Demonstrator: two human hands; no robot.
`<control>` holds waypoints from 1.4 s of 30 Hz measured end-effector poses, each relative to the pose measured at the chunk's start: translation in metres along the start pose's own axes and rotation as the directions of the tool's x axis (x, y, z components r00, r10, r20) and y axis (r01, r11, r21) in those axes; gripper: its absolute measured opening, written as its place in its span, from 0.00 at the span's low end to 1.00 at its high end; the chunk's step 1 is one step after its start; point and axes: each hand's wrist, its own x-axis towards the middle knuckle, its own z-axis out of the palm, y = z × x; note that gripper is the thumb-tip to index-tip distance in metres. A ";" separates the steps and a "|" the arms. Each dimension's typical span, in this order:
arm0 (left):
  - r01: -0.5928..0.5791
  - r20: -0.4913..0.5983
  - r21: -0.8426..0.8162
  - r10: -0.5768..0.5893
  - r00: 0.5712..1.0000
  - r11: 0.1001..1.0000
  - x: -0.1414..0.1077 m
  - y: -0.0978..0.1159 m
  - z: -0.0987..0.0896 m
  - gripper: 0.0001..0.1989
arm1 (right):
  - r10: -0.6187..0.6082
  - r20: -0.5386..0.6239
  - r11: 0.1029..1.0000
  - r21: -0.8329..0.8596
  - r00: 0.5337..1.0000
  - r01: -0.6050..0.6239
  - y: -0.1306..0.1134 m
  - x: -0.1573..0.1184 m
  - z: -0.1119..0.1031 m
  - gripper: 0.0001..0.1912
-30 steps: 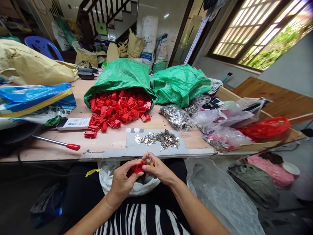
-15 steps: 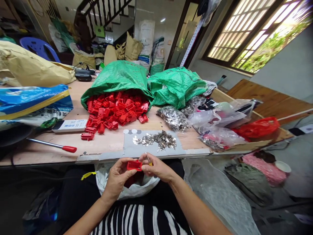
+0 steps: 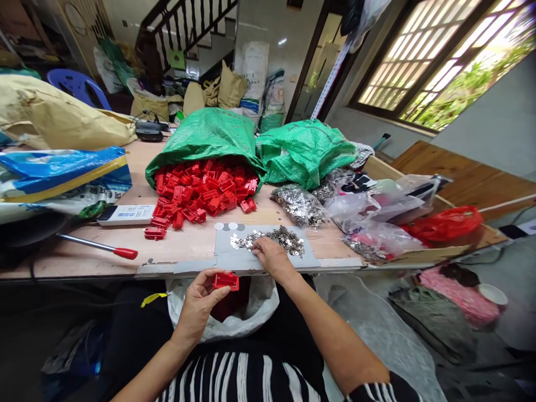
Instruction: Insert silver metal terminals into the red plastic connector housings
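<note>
My left hand [image 3: 196, 304] holds a small red plastic case [image 3: 226, 281] between thumb and fingers, its open side facing me, with bits of metal inside. Over the grey mat [image 3: 226, 254] my right hand [image 3: 272, 258] dips its pinched fingers into a heap of small shiny metal pieces [image 3: 288, 241]. Whatever lies between those fingertips is hidden. Below my hands, a white sack [image 3: 263, 315] stands open at my lap, with dark red contents.
Many red cases [image 3: 201, 190] spill from a green woven sack [image 3: 209, 131]. Right of them are a second green sack [image 3: 305, 151], a bag of metal pieces [image 3: 299, 205] and a cardboard tray [image 3: 444, 248] of plastic bags. A red-tipped lever [image 3: 125, 253] juts out at left.
My right hand has left the red case and moved up to the metal pieces on the mat. The yellow-handled tool seen in it before no longer shows. The left hand still holds the case.
</note>
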 end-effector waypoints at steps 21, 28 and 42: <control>0.054 -0.035 -0.127 -0.059 0.998 0.990 0.004 0.004 0.003 0.22 | -0.088 -0.005 0.945 0.315 0.996 0.086 -0.024 -0.013 -0.019 0.04; 0.109 -0.013 -0.186 -0.113 0.994 0.977 0.005 0.011 0.010 0.24 | -0.048 0.103 0.697 0.716 0.993 -0.041 -0.052 -0.034 -0.016 0.05; 0.186 0.074 -0.233 -0.173 0.982 0.955 0.012 0.021 0.011 0.18 | -0.186 0.157 0.614 0.789 0.970 -0.010 -0.047 -0.042 -0.007 0.05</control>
